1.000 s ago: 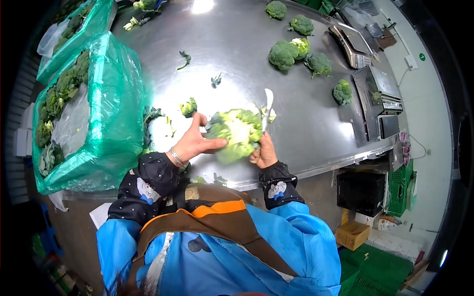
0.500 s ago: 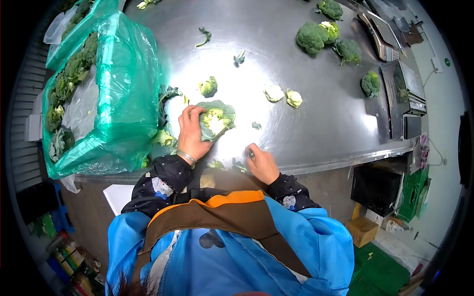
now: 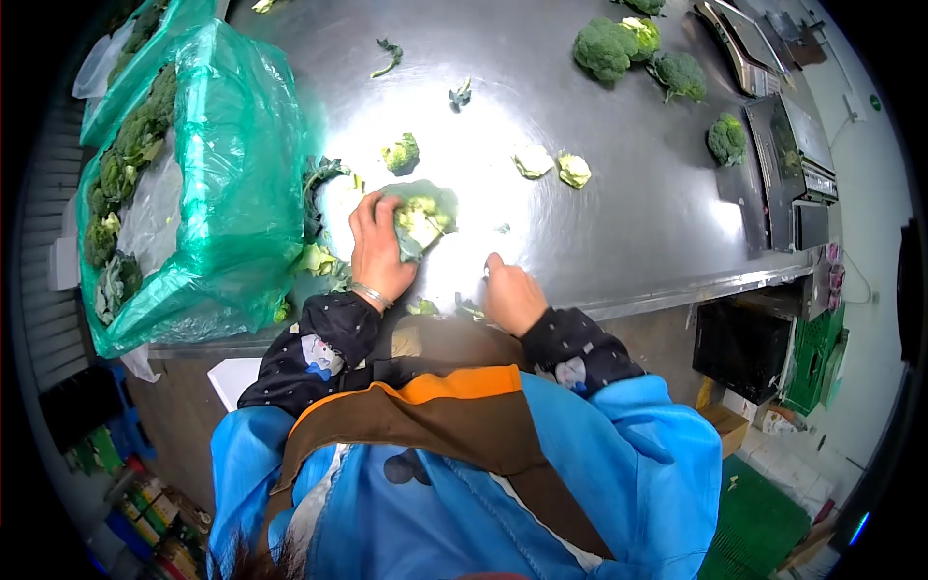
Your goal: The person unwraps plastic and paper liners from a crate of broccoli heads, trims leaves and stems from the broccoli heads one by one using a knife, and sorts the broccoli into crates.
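Observation:
My left hand (image 3: 382,249) is closed round the left side of a broccoli head (image 3: 425,217), whose pale cut stem side faces up. A little to the right, apart from the broccoli, my right hand (image 3: 512,293) has its fingers curled in. Something small shows at its fingertips, too hidden to name. Beyond the held head lies a small broccoli floret (image 3: 400,153). Leafy trimmings (image 3: 319,259) lie left of my left hand, and green scraps (image 3: 422,307) lie between my wrists near the table edge.
A crate lined with green plastic (image 3: 237,184) and holding broccoli stands at the left. On the metal table (image 3: 619,222) lie two pale cut pieces (image 3: 574,170) and several broccoli heads (image 3: 604,50) farther right. Metal scale-like devices (image 3: 793,159) line the right edge.
The view has shifted slightly. My right hand has turned a little and risen slightly in view. My left hand still grips the broccoli head.

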